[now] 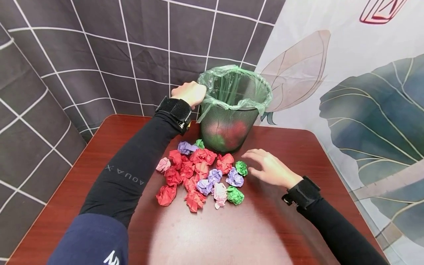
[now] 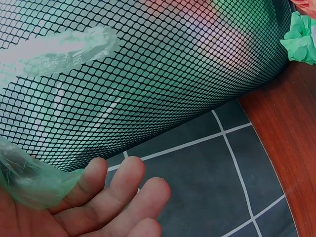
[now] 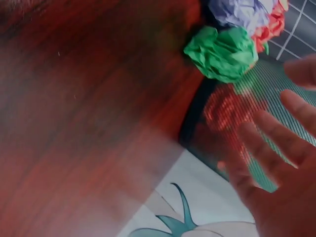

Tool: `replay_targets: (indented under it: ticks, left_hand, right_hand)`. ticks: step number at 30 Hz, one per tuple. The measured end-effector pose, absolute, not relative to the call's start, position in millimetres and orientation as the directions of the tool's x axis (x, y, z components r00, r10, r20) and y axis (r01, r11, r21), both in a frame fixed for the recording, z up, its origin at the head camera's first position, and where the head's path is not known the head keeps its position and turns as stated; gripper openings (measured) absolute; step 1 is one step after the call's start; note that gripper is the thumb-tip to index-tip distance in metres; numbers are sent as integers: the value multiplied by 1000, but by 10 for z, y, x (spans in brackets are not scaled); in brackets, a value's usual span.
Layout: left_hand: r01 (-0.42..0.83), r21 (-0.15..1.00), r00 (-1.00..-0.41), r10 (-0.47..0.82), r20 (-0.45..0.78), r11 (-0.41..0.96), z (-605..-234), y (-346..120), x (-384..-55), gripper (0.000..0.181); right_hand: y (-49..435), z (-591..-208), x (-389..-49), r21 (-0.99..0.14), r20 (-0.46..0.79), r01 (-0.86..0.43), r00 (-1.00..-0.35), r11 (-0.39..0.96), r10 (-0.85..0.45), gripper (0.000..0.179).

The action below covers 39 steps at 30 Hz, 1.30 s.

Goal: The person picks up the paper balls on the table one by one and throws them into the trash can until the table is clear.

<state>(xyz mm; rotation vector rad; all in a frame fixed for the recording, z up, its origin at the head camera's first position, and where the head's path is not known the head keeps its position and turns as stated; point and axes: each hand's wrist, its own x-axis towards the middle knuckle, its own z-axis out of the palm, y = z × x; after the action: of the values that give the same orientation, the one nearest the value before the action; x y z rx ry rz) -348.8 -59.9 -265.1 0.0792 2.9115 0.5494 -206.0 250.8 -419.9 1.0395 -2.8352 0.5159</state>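
A black mesh trash bin [image 1: 228,129] lined with a thin green plastic bag [image 1: 265,86] stands at the back of the table, crumpled paper showing through its mesh. My left hand [image 1: 190,94] grips the bin's rim on its left side, over the folded bag edge; the left wrist view shows its fingers [image 2: 131,177] bent beside the mesh, thumb out of sight. To the right of a pile of crumpled paper balls [image 1: 201,167], my right hand [image 1: 273,167] hovers palm down with fingers spread and nothing in them. Nearest to it is a green paper ball [image 1: 241,168].
The pile has red, purple, pink and green balls in front of the bin, with another green ball [image 1: 235,195] at its near right. The reddish-brown table [image 1: 212,239] backs onto a dark gridded cloth [image 1: 145,62] and a leaf-printed sheet [image 1: 298,73].
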Motion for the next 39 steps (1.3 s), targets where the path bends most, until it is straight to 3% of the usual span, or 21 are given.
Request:
replay_targets:
  ticks: [10, 24, 39]
  left_hand:
    - [18, 364, -978, 91, -186, 931, -2615, -590, -3439, 32]
    - [9, 359, -981, 79, -180, 933, -2625, -579, -3472, 34]
    - [1, 365, -982, 70, -175, 931, -2654, -596, -3513, 35]
  right_hand:
    - [2399, -4369, -2044, -274, 29, -616, -773, 739, -634, 57]
    - [2391, -4516, -2037, -301, 57, -617, -773, 727, -632, 40]
    - [2438, -4327, -2019, -320, 127, -624, -774, 713, -620, 36]
